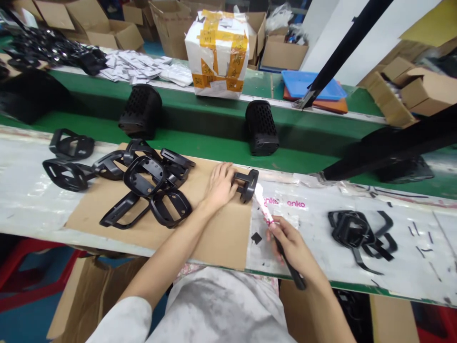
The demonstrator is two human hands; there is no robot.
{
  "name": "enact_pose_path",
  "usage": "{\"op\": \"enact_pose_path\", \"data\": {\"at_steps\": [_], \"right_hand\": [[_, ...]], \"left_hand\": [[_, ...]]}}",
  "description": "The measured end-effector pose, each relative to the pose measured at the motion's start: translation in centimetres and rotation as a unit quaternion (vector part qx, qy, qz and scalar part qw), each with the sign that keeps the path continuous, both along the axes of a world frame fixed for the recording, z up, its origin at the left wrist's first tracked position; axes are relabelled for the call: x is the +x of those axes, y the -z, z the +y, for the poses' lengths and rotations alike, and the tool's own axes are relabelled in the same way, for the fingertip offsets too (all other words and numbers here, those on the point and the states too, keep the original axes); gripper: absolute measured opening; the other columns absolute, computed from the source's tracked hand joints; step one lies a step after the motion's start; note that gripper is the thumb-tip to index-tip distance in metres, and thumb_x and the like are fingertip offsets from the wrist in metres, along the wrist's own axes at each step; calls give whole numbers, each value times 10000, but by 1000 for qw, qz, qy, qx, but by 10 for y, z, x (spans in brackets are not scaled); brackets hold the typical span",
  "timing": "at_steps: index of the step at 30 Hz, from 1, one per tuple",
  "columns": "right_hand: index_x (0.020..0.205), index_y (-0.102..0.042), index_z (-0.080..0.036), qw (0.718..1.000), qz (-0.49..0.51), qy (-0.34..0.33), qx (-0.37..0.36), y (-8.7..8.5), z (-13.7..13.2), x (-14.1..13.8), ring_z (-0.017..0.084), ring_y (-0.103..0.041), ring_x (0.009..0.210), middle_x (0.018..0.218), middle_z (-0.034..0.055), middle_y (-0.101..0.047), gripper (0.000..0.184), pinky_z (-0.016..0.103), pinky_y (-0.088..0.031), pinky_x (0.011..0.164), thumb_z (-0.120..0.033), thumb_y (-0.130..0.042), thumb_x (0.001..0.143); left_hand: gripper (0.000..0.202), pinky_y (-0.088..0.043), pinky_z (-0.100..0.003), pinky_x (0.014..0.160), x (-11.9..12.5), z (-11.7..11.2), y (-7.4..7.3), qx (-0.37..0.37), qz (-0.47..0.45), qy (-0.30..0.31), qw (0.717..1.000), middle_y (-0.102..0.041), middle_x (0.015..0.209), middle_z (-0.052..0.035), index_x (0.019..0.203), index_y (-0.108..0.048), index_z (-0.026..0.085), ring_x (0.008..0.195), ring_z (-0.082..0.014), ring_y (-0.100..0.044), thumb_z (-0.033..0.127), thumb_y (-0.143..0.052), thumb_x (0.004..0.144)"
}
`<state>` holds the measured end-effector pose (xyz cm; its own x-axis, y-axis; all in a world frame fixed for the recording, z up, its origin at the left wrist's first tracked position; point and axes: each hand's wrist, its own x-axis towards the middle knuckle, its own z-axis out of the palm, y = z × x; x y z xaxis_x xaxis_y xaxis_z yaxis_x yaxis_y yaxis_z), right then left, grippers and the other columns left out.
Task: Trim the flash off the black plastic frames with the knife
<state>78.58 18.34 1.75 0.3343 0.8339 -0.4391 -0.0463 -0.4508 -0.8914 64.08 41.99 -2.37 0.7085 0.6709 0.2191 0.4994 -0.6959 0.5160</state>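
My left hand (223, 186) lies on the brown cardboard sheet (217, 238), fingers over one end of a black plastic bracket (249, 185), holding it. The bracket's other end stands out to the right of the hand. My right hand (287, 240) grips a black-handled tool (263, 205) whose upper part is white with pink marks. The tool's white tip is close to the bracket's right end; whether they touch I cannot tell. Left of my left hand is a loose pile of black plastic frames (144, 176), partly on the cardboard. A small black square piece (256, 238) lies near my right hand.
Black strips and ring-shaped parts (357, 233) lie on the bench at right. Beyond the bench, a green conveyor (210, 147) carries black perforated housings (262, 127). A white taped box (217, 55) stands behind it. A dark slanted post (342, 57) rises at right.
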Motion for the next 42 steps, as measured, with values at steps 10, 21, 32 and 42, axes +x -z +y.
{"op": "enact_pose_path", "data": {"at_steps": [10,21,32,42], "right_hand": [[1014,-642,-220,998,22,62,-9,12,8,-30,77,-361,375,688,-46,-520,521,233,-290,327,-735,-642,929],[834,-572,-224,984,27,172,30,7,0,-48,50,-302,348,636,-66,-492,525,214,-257,303,-728,-695,915],[854,-609,-214,984,63,163,13,12,3,-52,40,-274,346,624,-64,-529,529,195,-247,284,-726,-742,885],[887,-628,-218,984,50,166,29,10,8,-63,50,-316,337,669,-44,-577,499,210,-282,286,-711,-707,915]], "left_hand": [[403,-279,-549,1335,0,-7,2,-17,-27,19,999,-543,1585,-178,1290,-635,166,1573,-347,-391,121,-574,894],[448,-285,-527,1338,2,-17,3,-3,-15,-7,1000,-557,1587,-160,1311,-622,160,1579,-326,-406,103,-562,871],[456,-263,-516,1350,0,-16,1,-13,-22,-7,1000,-558,1596,-155,1321,-619,165,1583,-309,-406,105,-549,875],[434,-287,-511,1338,0,-15,0,-12,-25,-7,1000,-578,1565,-164,1293,-626,155,1559,-314,-433,106,-551,868]]}}
